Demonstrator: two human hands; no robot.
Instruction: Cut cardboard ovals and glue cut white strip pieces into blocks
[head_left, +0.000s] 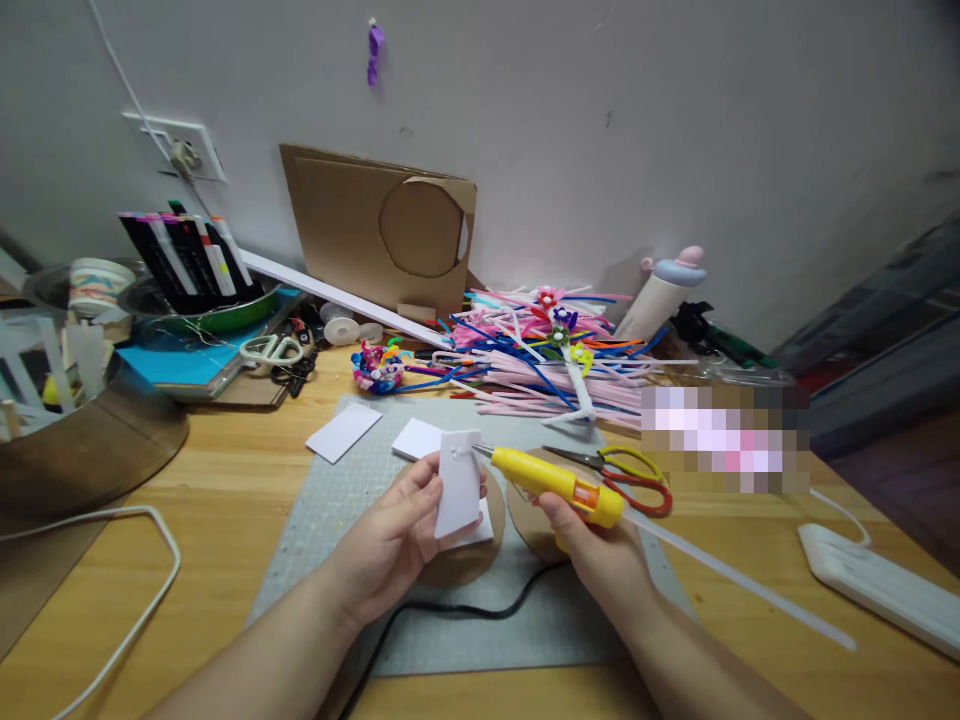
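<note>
My left hand (401,530) holds a small white foam board piece (459,490) upright over the cutting mat. In my right hand (596,545) is a yellow hot glue gun (555,485), its metal tip at the board's upper right edge. A little clear glue shows near the top of the board. A long translucent glue stick (739,580) sticks out of the gun's back. Below my hands lie round cardboard discs (469,565), partly hidden. Another white piece (416,438) lies behind the held one, and a further white rectangle (343,432) rests at the mat's upper left.
Scissors (637,490) with red and yellow handles lie just right of the glue gun. Pipe cleaners (555,385) are heaped behind the mat (300,560). The gun's black cord (465,608) crosses the mat. A white power strip (877,580) sits at right, a marker holder (225,315) at left.
</note>
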